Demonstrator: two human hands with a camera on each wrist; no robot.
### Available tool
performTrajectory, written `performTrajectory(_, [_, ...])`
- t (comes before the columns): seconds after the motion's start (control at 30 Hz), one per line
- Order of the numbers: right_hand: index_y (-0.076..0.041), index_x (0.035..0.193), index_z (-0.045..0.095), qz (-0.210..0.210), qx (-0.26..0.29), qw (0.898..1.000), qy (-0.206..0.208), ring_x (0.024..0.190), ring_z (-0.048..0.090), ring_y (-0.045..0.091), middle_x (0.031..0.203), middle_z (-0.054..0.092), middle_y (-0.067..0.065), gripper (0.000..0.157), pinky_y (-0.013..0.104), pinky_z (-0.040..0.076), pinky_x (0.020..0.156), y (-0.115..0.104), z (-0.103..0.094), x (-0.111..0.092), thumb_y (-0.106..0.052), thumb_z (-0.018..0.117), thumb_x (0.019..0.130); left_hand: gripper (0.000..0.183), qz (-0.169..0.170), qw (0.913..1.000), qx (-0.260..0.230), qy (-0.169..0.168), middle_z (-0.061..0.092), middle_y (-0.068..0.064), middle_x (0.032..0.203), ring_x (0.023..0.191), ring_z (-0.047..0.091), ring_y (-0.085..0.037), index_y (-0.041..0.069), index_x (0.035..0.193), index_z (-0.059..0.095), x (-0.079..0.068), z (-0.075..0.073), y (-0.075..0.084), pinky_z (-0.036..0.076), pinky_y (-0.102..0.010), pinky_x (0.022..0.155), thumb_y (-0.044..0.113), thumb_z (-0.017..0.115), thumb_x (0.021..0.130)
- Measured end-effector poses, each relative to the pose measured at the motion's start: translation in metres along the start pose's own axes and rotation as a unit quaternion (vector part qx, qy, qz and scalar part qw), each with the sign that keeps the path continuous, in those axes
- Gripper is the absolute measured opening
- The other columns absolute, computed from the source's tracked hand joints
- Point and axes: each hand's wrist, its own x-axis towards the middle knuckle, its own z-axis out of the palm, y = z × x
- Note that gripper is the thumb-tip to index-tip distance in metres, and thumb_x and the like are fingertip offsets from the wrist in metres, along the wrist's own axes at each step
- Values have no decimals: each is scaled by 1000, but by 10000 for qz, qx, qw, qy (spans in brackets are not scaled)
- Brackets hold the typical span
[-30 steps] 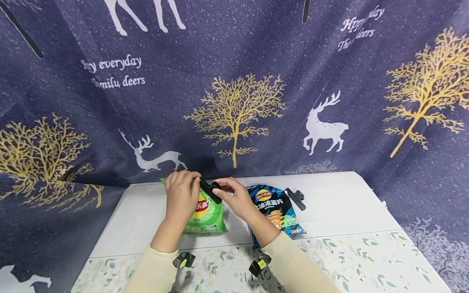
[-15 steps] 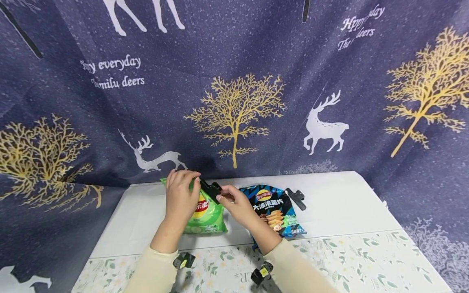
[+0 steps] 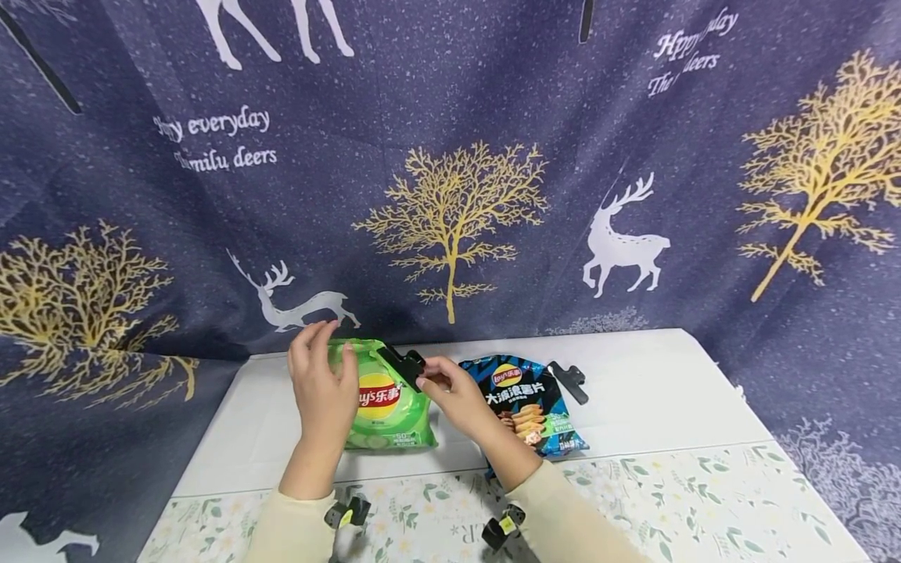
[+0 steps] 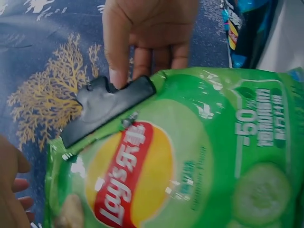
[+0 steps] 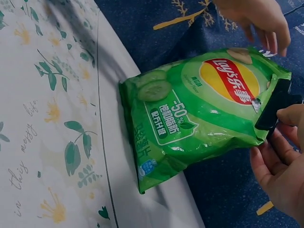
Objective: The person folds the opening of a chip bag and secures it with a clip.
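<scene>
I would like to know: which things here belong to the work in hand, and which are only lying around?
In the work:
green chip bag
black clip on its edge, pinched by the right hand
left hand, near the bag

Apparently only lying around:
blue chip bag, in neither hand
second clip, at that bag's edge

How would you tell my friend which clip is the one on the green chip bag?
Below the dark deer cloth, find the white table. On its left half is the green chip bag, and the black clip sits on that bag's upper right edge. Unlike the other clip, by the blue-and-black bag, this one is held in the person's right hand.
</scene>
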Motion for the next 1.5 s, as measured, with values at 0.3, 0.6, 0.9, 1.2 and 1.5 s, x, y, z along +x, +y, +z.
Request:
performTrajectory(0.3, [-9,128,63,-18,44,10000,34,107,65,21,122,68,12,30,24,52,88,4,1,0,-23,63,101,56,-660,9977,-101,67,39,-20,148,140,39,-37,5,149,45,-14,-5,-13,34,-54,113,14,63,97])
performTrajectory(0.6, [0,130,61,104,-126,9999,3,114,63,34,127,65,19,31,30,52,92,-7,1,-5,-14,60,102,62,-1295,9912,-207,-184,34,-19,154,143,37,-40,14,159,31,-27,-7,-21,32,-60,116,29,55,104])
performTrajectory(0.9, [0,130,63,26,-45,10000,58,110,65,32,121,68,21,31,23,51,88,-32,-1,-19,-8,61,100,69,-1814,9812,-515,-405,33,-22,154,143,39,-37,6,161,18,-37,-4,-29,36,-55,116,30,51,106])
performTrajectory(1.2, [1,131,62,-14,129,9999,100,116,63,34,123,66,21,32,19,50,95,-24,0,-21,-7,60,100,71,-2428,9625,-724,-969,32,-24,158,147,33,-44,10,162,18,-45,0,-39,30,-64,118,44,46,106])
performTrajectory(1.5, [-3,127,65,115,291,9989,336,113,64,30,121,69,18,28,19,50,92,14,7,-12,-11,63,100,66,-2540,9557,-641,-1343,44,-26,153,139,46,-46,4,156,31,-46,1,-45,38,-60,114,48,41,107])
